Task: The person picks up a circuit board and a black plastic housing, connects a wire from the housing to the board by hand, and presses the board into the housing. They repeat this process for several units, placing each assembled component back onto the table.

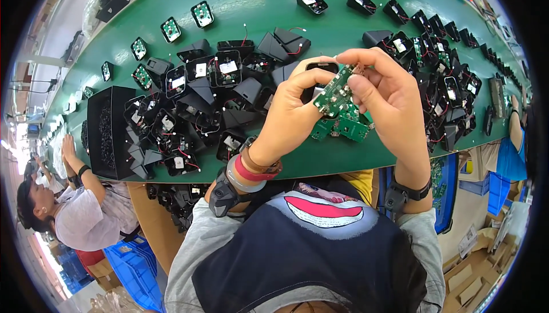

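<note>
A small green circuit board [333, 92] is pinched between my two hands above the green table [257, 4]. My left hand [290, 115] grips its lower left edge and also cradles a black plastic housing [320, 68] behind it. My right hand [384, 92] holds the board's upper right end with thumb and fingertips. More green boards [346, 127] lie on the table just under my hands.
A heap of black housings [200, 101] with red and black wires lies left of my hands, another heap [446, 72] to the right. A black box [108, 133] stands at the left edge. Single boards [170, 29] lie further back. Another person [80, 210] sits at my left.
</note>
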Motion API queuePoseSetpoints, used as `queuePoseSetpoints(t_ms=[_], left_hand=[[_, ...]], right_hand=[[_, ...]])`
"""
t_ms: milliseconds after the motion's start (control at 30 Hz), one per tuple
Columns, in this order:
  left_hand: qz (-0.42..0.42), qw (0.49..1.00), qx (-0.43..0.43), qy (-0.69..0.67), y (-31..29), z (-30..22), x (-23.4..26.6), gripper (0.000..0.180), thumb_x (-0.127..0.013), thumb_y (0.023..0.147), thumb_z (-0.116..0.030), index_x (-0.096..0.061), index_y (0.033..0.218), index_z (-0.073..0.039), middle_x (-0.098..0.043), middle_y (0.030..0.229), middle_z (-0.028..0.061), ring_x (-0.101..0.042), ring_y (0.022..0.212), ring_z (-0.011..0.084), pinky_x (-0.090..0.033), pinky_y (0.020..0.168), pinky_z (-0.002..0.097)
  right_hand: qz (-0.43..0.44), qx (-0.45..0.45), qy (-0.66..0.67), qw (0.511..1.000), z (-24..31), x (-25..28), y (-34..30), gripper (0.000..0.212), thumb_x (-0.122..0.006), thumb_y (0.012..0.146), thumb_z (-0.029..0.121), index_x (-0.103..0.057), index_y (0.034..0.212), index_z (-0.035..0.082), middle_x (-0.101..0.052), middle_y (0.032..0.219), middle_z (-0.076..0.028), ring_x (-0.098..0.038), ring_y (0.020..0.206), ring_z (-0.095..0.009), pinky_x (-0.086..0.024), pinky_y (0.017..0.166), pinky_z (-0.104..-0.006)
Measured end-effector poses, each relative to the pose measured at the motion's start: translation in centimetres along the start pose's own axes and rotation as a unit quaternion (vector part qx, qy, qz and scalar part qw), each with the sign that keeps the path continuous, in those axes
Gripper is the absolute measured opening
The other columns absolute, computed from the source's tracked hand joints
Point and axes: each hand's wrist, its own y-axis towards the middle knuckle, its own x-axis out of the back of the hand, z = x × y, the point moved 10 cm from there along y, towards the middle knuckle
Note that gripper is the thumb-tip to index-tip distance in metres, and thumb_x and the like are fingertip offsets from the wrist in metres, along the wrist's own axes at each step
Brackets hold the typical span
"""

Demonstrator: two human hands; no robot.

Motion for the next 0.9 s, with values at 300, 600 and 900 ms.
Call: queuePoseSetpoints(t_ms=[300, 600, 900], left_hand=[[-0.029, 0.997, 0.046, -0.058, -0.5, 1.4, 0.6, 0.017, -0.051, 0.092, -0.009, -0.063, 0.101, 0.000, -0.052, 0.120, 0.0095, -0.051, 0.111, 0.0185, -0.039, 0.094, 0.0296], [0.016, 0.978, 0.117, -0.173, -0.9, 2.2, -1.0, 0.045, -0.060, 0.087, -0.009, -0.038, 0.124, -0.001, -0.048, 0.103, 0.0042, -0.051, 0.091, 0.0073, -0.046, 0.077, 0.0232], [-0.038, 0.998, 0.025, 0.035, -0.6, 1.3, 0.4, 0.041, -0.063, 0.080, -0.007, -0.046, 0.117, 0.000, -0.049, 0.112, 0.0110, -0.051, 0.105, 0.0196, -0.043, 0.090, 0.0327]], right_hand=[[0.018, -0.011, 0.037, 0.999, -1.5, -0.6, 0.6, 0.020, -0.061, 0.083, -0.004, -0.056, 0.102, -0.004, -0.052, 0.096, -0.002, -0.051, 0.082, -0.006, -0.043, 0.069, -0.0173], [-0.043, 0.032, -0.063, 0.997, -3.3, -0.6, 1.7, 0.018, -0.058, 0.089, 0.006, -0.062, 0.104, -0.003, -0.055, 0.101, -0.004, -0.052, 0.086, -0.008, -0.043, 0.075, -0.0200], [-0.086, 0.111, -0.163, 0.977, -1.0, 0.7, -1.9, 0.014, -0.057, 0.089, 0.004, -0.063, 0.101, -0.001, -0.055, 0.103, -0.008, -0.055, 0.087, -0.013, -0.046, 0.073, -0.0214]])
